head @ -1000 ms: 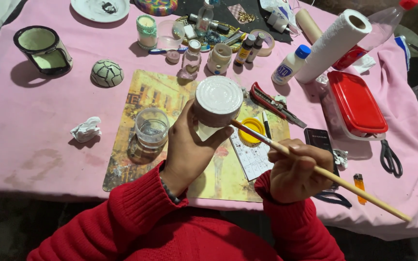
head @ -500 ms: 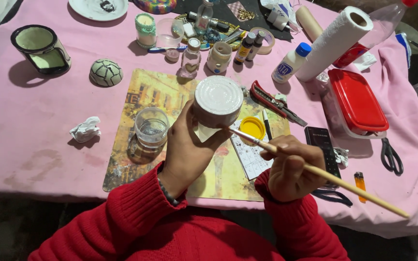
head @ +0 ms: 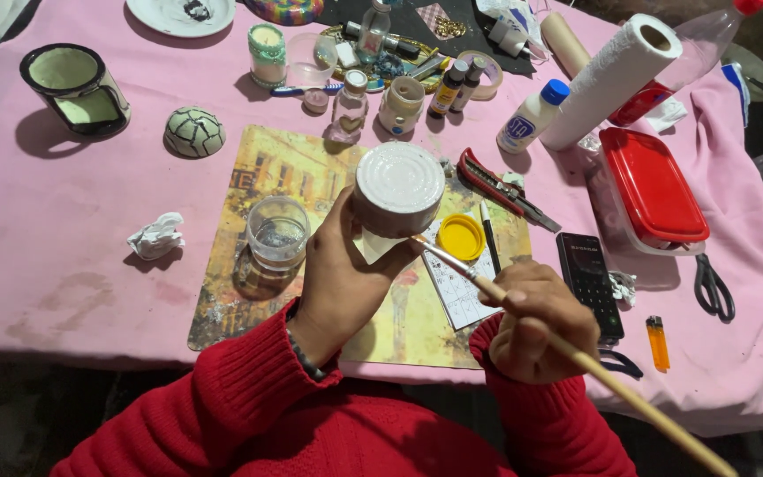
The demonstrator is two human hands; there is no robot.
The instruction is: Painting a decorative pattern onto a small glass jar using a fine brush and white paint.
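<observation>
My left hand (head: 339, 274) grips a round tin can (head: 397, 187) coated in white paint, its flat end turned up toward the camera, above a printed yellow placemat (head: 267, 159). My right hand (head: 536, 320) holds a long wooden paintbrush (head: 576, 355) like a pencil. The bristle tip touches the can's lower side. Both sleeves are red knit. A glass of cloudy water (head: 277, 234) stands just left of the left hand, and a yellow lid (head: 461, 237) lies to the right of the can.
On the pink tablecloth (head: 64, 256): a red utility knife (head: 496, 185), glue bottle (head: 532, 115), paper towel roll (head: 611, 79), red-lidded box (head: 651, 185), black calculator (head: 586, 283), scissors (head: 713, 287), orange lighter (head: 657, 343), crumpled tissue (head: 156, 237), mosaic dome (head: 194, 132), black-rimmed mug (head: 72, 88), several small jars at the back.
The brush tip has slid a little along the can's lower side and my right hand has shifted slightly. The left hand keeps the can in about the same place.
</observation>
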